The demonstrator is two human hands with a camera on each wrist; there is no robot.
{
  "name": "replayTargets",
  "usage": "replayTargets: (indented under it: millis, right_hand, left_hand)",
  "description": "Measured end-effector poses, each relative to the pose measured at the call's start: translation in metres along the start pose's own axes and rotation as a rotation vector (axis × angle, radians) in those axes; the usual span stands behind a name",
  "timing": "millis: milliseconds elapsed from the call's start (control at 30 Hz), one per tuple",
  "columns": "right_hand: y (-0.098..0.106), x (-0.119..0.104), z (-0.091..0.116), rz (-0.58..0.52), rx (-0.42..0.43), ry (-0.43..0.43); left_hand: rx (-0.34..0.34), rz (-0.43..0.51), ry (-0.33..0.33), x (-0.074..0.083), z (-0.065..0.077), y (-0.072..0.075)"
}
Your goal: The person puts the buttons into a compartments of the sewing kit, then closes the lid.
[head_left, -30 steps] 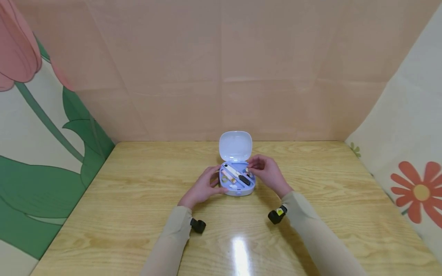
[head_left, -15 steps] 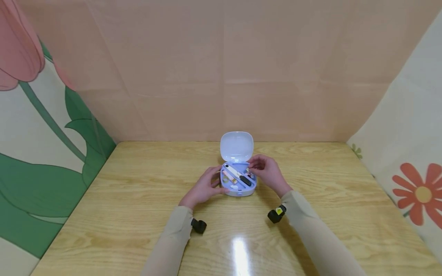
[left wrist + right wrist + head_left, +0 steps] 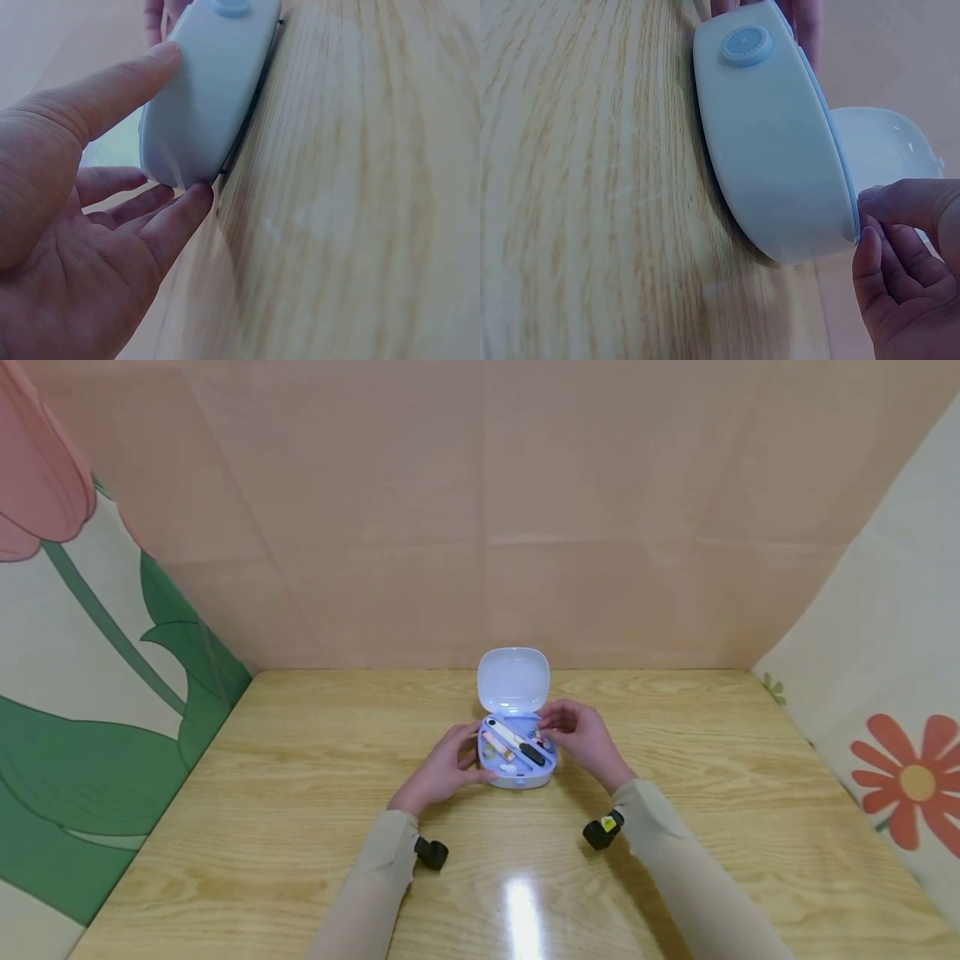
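A pale blue and white case point(image 3: 536, 782) stands on the table, its lid point(image 3: 513, 679) raised. Inside lie a white stick with a black end point(image 3: 532, 753), a pinkish strip point(image 3: 497, 745), a yellowish ring point(image 3: 489, 751) and a small white piece point(image 3: 507, 769). My left hand point(image 3: 442, 770) holds the case's left side, thumb on the front wall and fingers round the side, as the left wrist view shows. My right hand point(image 3: 587, 743) is bent at the right rim, over a compartment of tiny dark and pale pieces point(image 3: 540, 740). Whether its fingertips pinch something is hidden.
The wooden table point(image 3: 322, 760) stretches out around the case. A plain pinkish backdrop point(image 3: 375, 527) rises behind, with flower-printed sheets on both sides. Black wrist cameras point(image 3: 431, 853) hang under the sleeves.
The right hand's fingertips shift very slightly over the right compartment, and a pale spot seen by them earlier shows less now. The left hand and the case stay in place.
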State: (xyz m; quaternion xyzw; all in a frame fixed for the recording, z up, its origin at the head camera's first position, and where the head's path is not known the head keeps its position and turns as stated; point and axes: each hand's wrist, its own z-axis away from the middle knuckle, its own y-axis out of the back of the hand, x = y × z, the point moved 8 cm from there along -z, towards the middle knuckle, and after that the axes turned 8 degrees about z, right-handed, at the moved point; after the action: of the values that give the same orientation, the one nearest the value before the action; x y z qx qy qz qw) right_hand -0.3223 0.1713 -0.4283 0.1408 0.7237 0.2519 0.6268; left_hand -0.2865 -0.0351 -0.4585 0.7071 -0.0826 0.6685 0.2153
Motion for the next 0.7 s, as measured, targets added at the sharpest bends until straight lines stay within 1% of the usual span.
replayTargets:
  millis: [333, 533, 600, 700]
  right_hand:
    - [0.003, 0.002, 0.008, -0.018, -0.024, 0.019]
    - [0.007, -0.004, 0.014, -0.056, -0.031, 0.079]
    - [0.007, -0.005, 0.016, -0.058, -0.033, 0.076]
    - [0.009, -0.003, 0.019, -0.058, -0.037, 0.039]
  left_hand:
    - [0.003, 0.001, -0.005, 0.001, 0.000, 0.000]
    - [-0.010, 0.035, -0.050, 0.003, 0.001, -0.001]
    - [-0.013, 0.043, -0.055, 0.003, 0.001, -0.002]
    - [-0.011, 0.038, -0.047, 0.003, 0.002, -0.001]
